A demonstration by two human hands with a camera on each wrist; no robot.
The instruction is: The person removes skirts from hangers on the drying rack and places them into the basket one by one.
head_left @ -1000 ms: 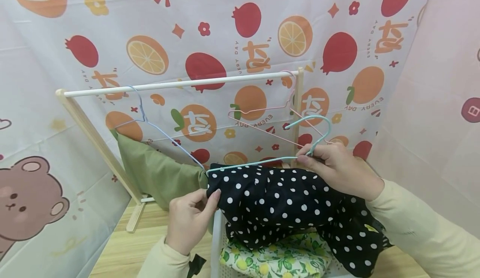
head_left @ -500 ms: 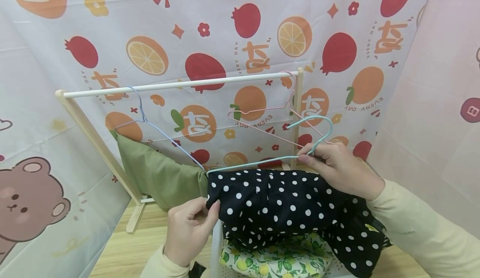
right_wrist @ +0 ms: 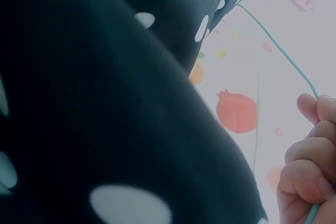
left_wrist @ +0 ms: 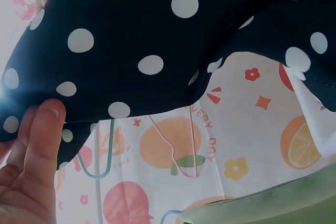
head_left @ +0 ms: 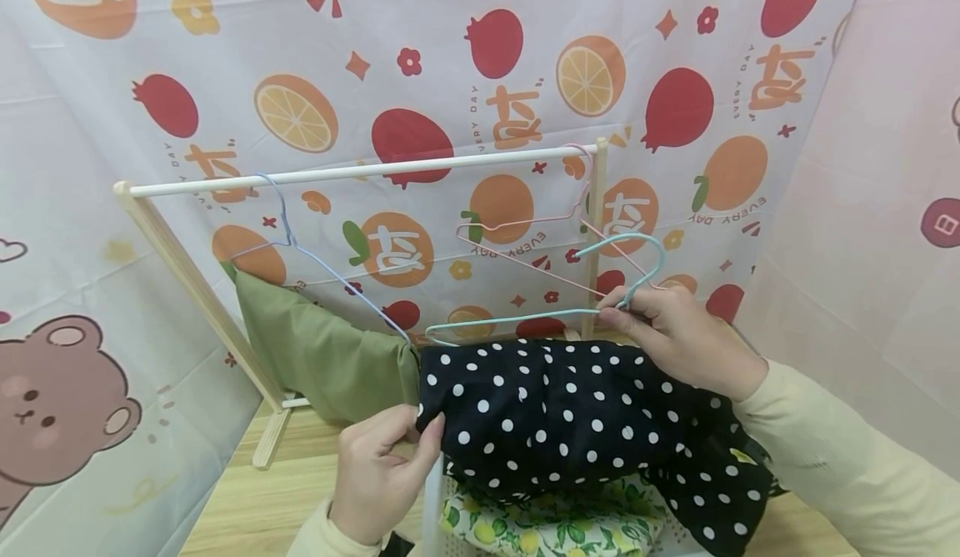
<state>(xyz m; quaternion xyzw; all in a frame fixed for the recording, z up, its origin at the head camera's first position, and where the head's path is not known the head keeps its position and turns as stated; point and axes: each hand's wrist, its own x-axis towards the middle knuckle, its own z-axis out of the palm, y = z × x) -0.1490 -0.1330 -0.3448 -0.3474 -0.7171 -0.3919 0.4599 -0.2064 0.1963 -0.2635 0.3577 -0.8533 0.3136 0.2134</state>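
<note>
A black garment with white polka dots (head_left: pixel 555 407) spreads across the middle of the head view. My left hand (head_left: pixel 386 469) pinches its left corner between thumb and fingers; the left wrist view also shows those fingers (left_wrist: pixel 44 135) at the cloth's edge. My right hand (head_left: pixel 678 340) grips a teal clothes hanger (head_left: pixel 517 318) near the base of its hook. The hanger's left end shows just above and behind the garment's top edge. In the right wrist view, curled fingers (right_wrist: pixel 310 156) hold the teal wire, and dark cloth fills much of the picture.
A small rack with a white rod (head_left: pixel 360 170) stands behind. From it hang a blue hanger (head_left: pixel 330 269) bearing a green garment (head_left: pixel 322 348) and a pink hanger (head_left: pixel 525 223). Lemon-print cloth (head_left: pixel 555 528) lies in a white basket (head_left: pixel 433 490) on the wooden table (head_left: pixel 232 499).
The hanger's left end has come out of the garment's upper left corner and risen slightly. The garment's top edge has dropped below the wire. My left hand keeps its pinch.
</note>
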